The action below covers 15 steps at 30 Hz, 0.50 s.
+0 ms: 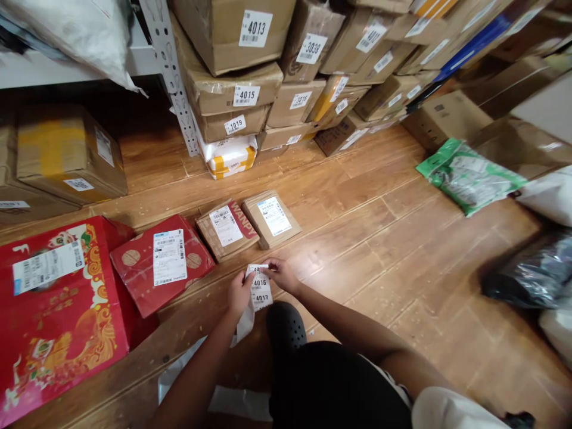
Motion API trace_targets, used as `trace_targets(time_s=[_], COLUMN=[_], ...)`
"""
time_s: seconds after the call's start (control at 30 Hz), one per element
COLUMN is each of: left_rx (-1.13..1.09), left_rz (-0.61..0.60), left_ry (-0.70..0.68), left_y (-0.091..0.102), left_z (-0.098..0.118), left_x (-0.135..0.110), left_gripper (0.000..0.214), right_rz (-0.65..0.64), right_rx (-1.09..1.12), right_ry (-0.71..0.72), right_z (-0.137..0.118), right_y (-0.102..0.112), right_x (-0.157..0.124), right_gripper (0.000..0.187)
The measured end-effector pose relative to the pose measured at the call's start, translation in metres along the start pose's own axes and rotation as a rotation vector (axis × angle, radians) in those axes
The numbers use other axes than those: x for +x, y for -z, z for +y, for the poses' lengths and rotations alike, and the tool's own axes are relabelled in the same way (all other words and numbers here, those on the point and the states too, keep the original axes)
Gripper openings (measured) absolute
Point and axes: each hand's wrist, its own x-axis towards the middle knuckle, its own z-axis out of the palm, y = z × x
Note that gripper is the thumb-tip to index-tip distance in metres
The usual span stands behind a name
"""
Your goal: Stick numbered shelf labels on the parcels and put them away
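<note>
A strip of white number labels (260, 297), with 4016 and 4017 readable, hangs between my hands. My left hand (240, 291) pinches the strip's left edge near the top. The fingers of my right hand (283, 275) are closed on the upper right corner, over a label whose number is partly covered. Just beyond my hands lie a flat brown box (292, 223) with a white shipping label and a brown-and-red box (243, 219) marked WANPY. Farther left are a red box (125, 262) with a shipping label and a large red gift box (96, 310) with gold patterns.
Stacked cartons (223, 56) with number labels stand along the back beside a perforated metal shelf post (167, 65). A green plastic parcel (473, 179) and a black bag (529, 274) lie on the wooden floor at right. My dark clog (286, 328) is just below my hands.
</note>
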Motion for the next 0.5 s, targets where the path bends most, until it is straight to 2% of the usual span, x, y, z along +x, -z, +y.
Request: trace_targets(time_s=[0.13, 0.23, 0.33, 0.5], left_rx=[0.081, 0.127, 0.200, 0.270], left_rz=[0.045, 0.046, 0.032, -0.008], left_ry=[0.074, 0.117, 0.107, 0.093], left_y=[-0.016, -0.026, -0.029, -0.020], left_z=[-0.007, -0.013, -0.022, -0.044], left_x=[-0.001, -0.006, -0.013, -0.020], left_gripper=[0.044, 0.049, 0.043, 0.038], right_rz=[0.162, 0.206, 0.302, 0.509], right_rx=[-0.130, -0.143, -0.132, -0.085], right_ry=[0.087, 0.126, 0.146, 0.104], right_z=[0.001, 0.004, 0.010, 0.026], right_y=[0.005, 0.015, 0.035, 0.064], right_x=[-0.006, -0.005, 0.006, 0.037], right_gripper=[0.026, 0.020, 0.025, 0.040])
